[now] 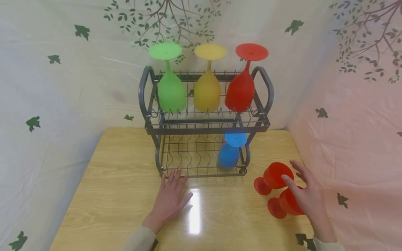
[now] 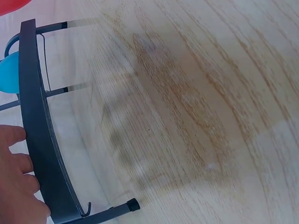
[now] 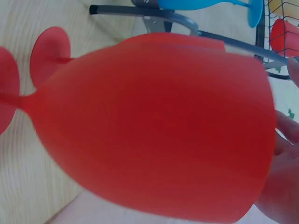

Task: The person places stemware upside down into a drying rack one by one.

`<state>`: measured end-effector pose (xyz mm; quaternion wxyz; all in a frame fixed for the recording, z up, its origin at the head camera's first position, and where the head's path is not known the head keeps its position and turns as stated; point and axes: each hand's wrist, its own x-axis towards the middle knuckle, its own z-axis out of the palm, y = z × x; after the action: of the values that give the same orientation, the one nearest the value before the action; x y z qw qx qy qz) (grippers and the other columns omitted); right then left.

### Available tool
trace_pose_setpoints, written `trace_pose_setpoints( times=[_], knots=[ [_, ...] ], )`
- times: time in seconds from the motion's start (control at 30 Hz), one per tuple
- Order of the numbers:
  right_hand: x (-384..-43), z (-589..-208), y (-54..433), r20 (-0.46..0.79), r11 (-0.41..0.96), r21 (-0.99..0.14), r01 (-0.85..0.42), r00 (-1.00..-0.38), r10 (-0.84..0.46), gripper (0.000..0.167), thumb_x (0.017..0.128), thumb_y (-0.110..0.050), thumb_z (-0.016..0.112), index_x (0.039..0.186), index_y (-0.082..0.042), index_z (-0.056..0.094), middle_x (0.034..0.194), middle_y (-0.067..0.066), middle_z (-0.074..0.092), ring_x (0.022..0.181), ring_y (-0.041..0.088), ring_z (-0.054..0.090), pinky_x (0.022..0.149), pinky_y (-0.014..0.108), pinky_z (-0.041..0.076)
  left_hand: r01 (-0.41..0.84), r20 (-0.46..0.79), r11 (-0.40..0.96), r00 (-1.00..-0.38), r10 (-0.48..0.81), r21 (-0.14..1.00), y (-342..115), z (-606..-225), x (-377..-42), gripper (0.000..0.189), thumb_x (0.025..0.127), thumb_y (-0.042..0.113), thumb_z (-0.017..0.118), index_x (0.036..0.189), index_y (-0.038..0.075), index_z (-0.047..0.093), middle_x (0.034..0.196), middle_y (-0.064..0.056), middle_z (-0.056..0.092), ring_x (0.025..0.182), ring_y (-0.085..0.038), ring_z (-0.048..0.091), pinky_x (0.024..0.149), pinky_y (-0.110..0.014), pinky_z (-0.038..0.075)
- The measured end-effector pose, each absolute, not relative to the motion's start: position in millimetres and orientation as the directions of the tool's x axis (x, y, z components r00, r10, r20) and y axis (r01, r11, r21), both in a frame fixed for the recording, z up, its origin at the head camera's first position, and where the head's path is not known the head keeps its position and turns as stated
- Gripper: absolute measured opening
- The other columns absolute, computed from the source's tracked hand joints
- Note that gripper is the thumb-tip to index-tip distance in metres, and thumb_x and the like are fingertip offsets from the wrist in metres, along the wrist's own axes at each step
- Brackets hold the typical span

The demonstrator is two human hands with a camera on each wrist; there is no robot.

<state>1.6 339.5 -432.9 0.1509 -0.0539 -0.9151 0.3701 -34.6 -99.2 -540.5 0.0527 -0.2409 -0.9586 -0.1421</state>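
Leafy cloth (image 1: 119,66) backs the table (image 1: 106,181); two red goblets (image 1: 277,176) stand by its right edge. Looks to me like the reach: right hand (image 1: 309,195) beside them, fingers wide, next needing a grip; left hand (image 1: 169,200) spread, touching the rack (image 1: 207,131).

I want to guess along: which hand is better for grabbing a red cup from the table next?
Probably the right hand: it's very close to the two red cups lying on the table. The left hand is farther away, by the rack.
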Motion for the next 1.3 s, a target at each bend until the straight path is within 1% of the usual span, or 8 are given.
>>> trace_pose_setpoints(
  times=[0.07,0.1,0.17,0.23,0.33,0.4,0.87,1.3],
  knots=[
    [0,-433,343,0.210,0.728,-0.686,-0.007,-0.959,0.189,0.068,0.094,-0.027,0.078,0.155,-0.015,0.049,0.150,0.016,0.056,0.125,0.044,0.058,0.084,-0.002,0.037,0.477,0.166,0.843,-0.879,0.448,0.249,-99,-539,-34,0.071,0.106,0.055,0.040,0.160,0.010,0.038,0.169,-0.019,0.016,0.155,-0.043,0.020,0.123,-0.067,0.015],
    [0,-433,346,0.198,0.732,-0.681,-0.003,-0.964,0.179,0.069,0.094,-0.028,0.078,0.155,-0.014,0.048,0.151,0.017,0.055,0.125,0.047,0.057,0.083,-0.001,0.038,0.477,0.166,0.843,-0.878,0.448,0.248,-99,-539,-34,0.071,0.106,0.055,0.040,0.160,0.011,0.038,0.169,-0.019,0.015,0.155,-0.043,0.019,0.123,-0.067,0.015],
    [-2,-434,350,0.169,0.739,-0.674,0.005,-0.972,0.161,0.072,0.094,-0.029,0.078,0.157,-0.013,0.046,0.152,0.018,0.053,0.125,0.051,0.055,0.087,0.012,0.052,0.479,0.171,0.843,-0.877,0.449,0.244,-99,-539,-34,0.070,0.106,0.055,0.040,0.160,0.010,0.039,0.169,-0.019,0.016,0.154,-0.043,0.021,0.122,-0.067,0.016],
    [-4,-436,353,0.143,0.742,-0.670,0.010,-0.979,0.142,0.075,0.094,-0.030,0.078,0.158,-0.011,0.043,0.154,0.020,0.050,0.126,0.053,0.053,0.095,0.036,0.058,0.480,0.174,0.843,-0.876,0.450,0.242,-99,-539,-34,0.070,0.106,0.055,0.039,0.160,0.010,0.039,0.169,-0.019,0.016,0.154,-0.043,0.021,0.122,-0.067,0.016],
    [-7,-439,357,0.098,0.741,-0.671,0.020,-0.988,0.116,0.081,0.094,-0.033,0.078,0.160,-0.009,0.038,0.156,0.024,0.046,0.129,0.055,0.048,0.097,0.071,0.046,0.479,0.175,0.843,-0.877,0.447,0.245,-100,-540,-34,0.070,0.106,0.055,0.039,0.160,0.010,0.039,0.170,-0.019,0.015,0.154,-0.043,0.022,0.122,-0.067,0.016],
    [-9,-440,358,0.065,0.734,-0.678,0.032,-0.993,0.103,0.084,0.094,-0.035,0.078,0.161,-0.008,0.035,0.157,0.025,0.043,0.132,0.056,0.045,0.099,0.076,0.041,0.478,0.177,0.842,-0.878,0.445,0.251,-100,-541,-34,0.071,0.106,0.056,0.040,0.160,0.010,0.039,0.170,-0.018,0.014,0.154,-0.043,0.021,0.122,-0.067,0.015],
    [-21,-442,359,-0.090,0.792,-0.606,0.078,-0.996,0.029,0.108,0.087,-0.050,0.081,0.161,0.003,0.024,0.157,0.033,0.037,0.139,0.055,0.038,0.104,0.076,0.038,0.470,0.158,0.843,-0.883,0.443,0.262,-100,-540,-33,0.071,0.106,0.056,0.040,0.161,0.011,0.038,0.171,-0.016,0.012,0.156,-0.041,0.018,0.123,-0.066,0.011],
    [-23,-444,358,-0.026,0.822,-0.570,0.018,-1.000,0.004,0.096,0.088,-0.041,0.083,0.155,0.008,0.033,0.149,0.034,0.046,0.131,0.055,0.044,0.102,0.074,0.042,0.474,0.183,0.837,-0.880,0.439,0.274,-100,-541,-33,0.069,0.106,0.055,0.043,0.158,0.009,0.043,0.169,-0.020,0.021,0.154,-0.043,0.022,0.122,-0.067,0.015]
  ],
)
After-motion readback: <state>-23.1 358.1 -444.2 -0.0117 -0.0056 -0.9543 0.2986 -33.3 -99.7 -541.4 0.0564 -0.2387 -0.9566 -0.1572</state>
